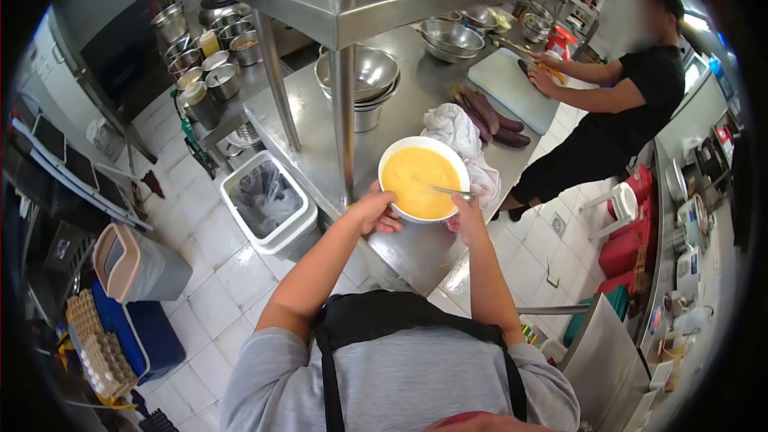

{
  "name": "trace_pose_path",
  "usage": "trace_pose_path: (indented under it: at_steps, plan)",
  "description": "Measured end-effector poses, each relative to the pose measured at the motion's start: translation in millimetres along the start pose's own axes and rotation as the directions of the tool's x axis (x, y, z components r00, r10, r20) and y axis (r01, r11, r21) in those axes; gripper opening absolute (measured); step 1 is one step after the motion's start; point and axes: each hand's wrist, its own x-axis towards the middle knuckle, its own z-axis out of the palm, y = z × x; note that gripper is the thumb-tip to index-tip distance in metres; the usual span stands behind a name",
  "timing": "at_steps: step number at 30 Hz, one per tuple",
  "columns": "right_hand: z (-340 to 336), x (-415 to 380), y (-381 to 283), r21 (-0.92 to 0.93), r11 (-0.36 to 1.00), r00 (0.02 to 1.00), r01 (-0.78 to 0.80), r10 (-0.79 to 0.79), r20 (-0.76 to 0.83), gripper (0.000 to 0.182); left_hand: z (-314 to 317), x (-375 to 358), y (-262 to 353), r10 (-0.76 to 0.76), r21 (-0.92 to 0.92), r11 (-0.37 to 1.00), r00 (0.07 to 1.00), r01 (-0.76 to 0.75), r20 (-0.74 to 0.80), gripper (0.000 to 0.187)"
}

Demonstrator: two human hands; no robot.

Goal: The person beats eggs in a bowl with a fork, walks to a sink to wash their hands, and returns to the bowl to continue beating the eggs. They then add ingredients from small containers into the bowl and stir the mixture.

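Observation:
Between my two hands is a white bowl (pixel 463 165) filled with a yellow liquid (pixel 418 172) that looks like beaten egg. My left hand (pixel 374 211) grips the bowl's left side, thumb at the rim and fingers below. On the right side, my right hand (pixel 470 222) holds the bowl by its rim. A metal utensil (pixel 454 191) leans in the liquid, its handle at the rim by my right thumb; its head is submerged. Just beyond the bowl lies a crumpled white cloth (pixel 453 130) on the steel table (pixel 300 124).
Eggplants (pixel 490 116) lie near a white cutting board (pixel 512 84), where another person (pixel 632 84) works with a knife. Metal bowls (pixel 364 72) stand behind the shelf post (pixel 343 128). A lined bin (pixel 272 200) stands left; egg trays (pixel 96 344) sit at lower left.

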Motion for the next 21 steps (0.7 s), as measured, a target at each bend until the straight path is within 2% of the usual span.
trace_pose_path:
  at_steps: [1,4,7,10,13,16,19,21]
  plan:
    - [0,-2,-2,-0.004,0.998,0.998,-0.056,0.056,0.043,0.047,2,-2,1,-0.003,-0.016,1.000,1.000,0.003,-0.010,0.052]
    - [5,-11,-10,-0.090,0.992,0.995,0.087,-0.091,-0.040,0.046,8,-5,0,-0.017,-0.036,0.999,0.998,0.015,-0.053,0.054]
    - [2,7,0,-0.140,0.887,0.884,0.440,-0.456,-0.107,0.036,12,-11,-1,-0.021,-0.012,1.000,0.996,0.020,-0.086,0.055]
    - [-15,3,-11,-0.368,0.832,0.907,0.415,-0.412,0.091,0.025,7,-6,-6,-0.034,0.009,0.999,0.996,0.035,-0.082,0.053]
    - [-18,-16,-28,-0.626,0.621,0.876,0.472,-0.411,0.252,0.020,6,-10,-13,-0.006,0.001,1.000,0.998,0.006,-0.061,0.050]
    - [-7,-24,-44,-0.830,0.298,0.862,0.471,-0.356,0.361,0.019,9,-19,-12,0.019,-0.010,1.000,0.997,-0.020,-0.072,0.048]
    - [21,-30,-60,-0.937,0.005,0.902,0.349,-0.274,0.334,0.017,8,-21,-14,0.037,-0.011,0.999,0.998,-0.038,-0.055,0.047]
    - [35,-27,-60,-0.902,-0.056,0.831,0.429,-0.368,0.418,0.018,5,-17,-19,0.055,-0.026,0.998,0.998,-0.056,-0.039,0.048]
